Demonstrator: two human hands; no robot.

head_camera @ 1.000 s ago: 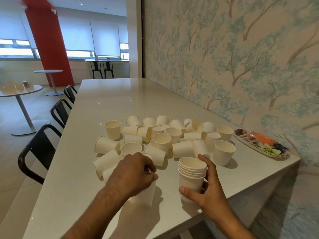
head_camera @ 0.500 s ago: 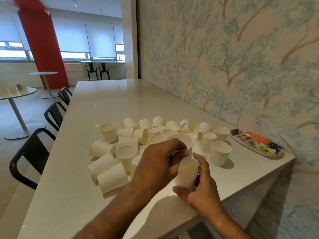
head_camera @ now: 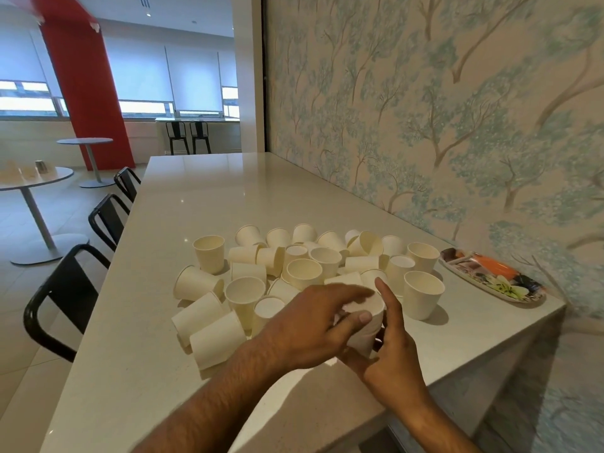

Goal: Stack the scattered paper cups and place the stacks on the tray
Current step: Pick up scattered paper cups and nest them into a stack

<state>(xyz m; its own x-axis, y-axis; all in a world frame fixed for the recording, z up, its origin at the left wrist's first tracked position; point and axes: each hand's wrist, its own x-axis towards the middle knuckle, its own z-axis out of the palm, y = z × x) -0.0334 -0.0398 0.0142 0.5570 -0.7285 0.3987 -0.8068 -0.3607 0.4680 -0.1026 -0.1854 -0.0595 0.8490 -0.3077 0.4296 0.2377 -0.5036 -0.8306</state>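
The stack of cups (head_camera: pixel 366 325) is sitting between both hands: left hand (head_camera: pixel 313 328) gripping its top, right hand (head_camera: pixel 392 348) cupping its side, the tray (head_camera: pixel 523 294) lying well apart.

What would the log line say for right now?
stage: stacking | left hand: pressing white paper cup stack | right hand: holding stack | patterned oval tray: no cups

- Loose cups (head_camera: pixel 304 273) lie clustered mid-bench (head_camera: pixel 202 197), some upright, some tipped.
- Tray (head_camera: pixel 493 276) sits right of them, by the wall (head_camera: pixel 425 109).
- Chairs (head_camera: pixel 65 289) line the bench's left edge.
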